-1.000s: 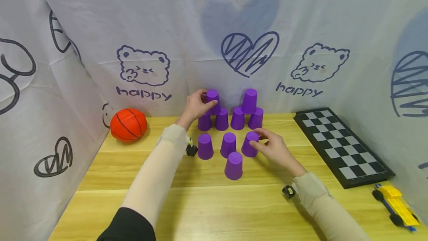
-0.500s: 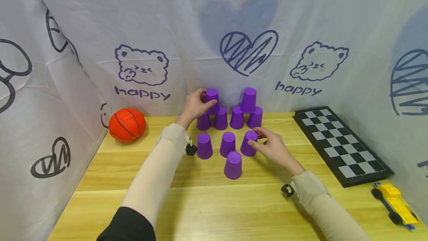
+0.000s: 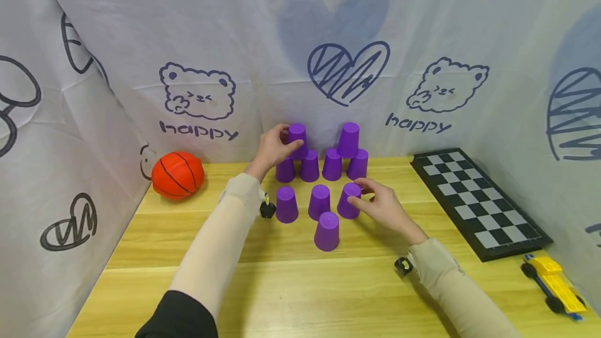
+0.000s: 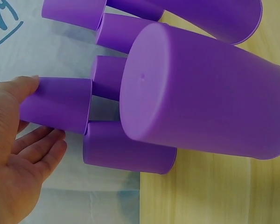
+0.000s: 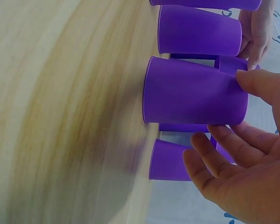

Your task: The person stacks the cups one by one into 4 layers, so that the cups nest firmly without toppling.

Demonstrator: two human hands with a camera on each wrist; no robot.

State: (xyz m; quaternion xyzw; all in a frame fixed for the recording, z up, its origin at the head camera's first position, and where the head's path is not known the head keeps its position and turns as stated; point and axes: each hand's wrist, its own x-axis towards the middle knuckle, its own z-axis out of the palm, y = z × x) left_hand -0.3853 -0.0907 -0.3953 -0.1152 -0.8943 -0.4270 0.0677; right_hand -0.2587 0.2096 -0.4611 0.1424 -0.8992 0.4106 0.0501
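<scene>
My left hand (image 3: 273, 146) pinches an upside-down purple cup (image 4: 59, 103) between thumb and fingers. That cup sits on top of two upside-down cups at the back left, bridging them. With thumb and fingers my right hand (image 3: 384, 204) grips another purple cup (image 5: 196, 93), the rightmost of the middle row. To its left in that row stand a middle cup (image 3: 320, 203) and a left cup (image 3: 287, 205). One more cup (image 3: 326, 231) stands alone in front. At the back right, an upper cup (image 3: 348, 141) rests across two lower cups.
An orange-red toy basketball (image 3: 177, 175) lies at the back left. On the right are a black-and-white checkered board (image 3: 479, 202) and a yellow toy car (image 3: 556, 284). A white printed cloth (image 3: 263, 30) hangs behind and beside the wooden table (image 3: 300, 296).
Both hands keep their hold on the same cups, and the cups stand as before. The head view has shifted very slightly.
</scene>
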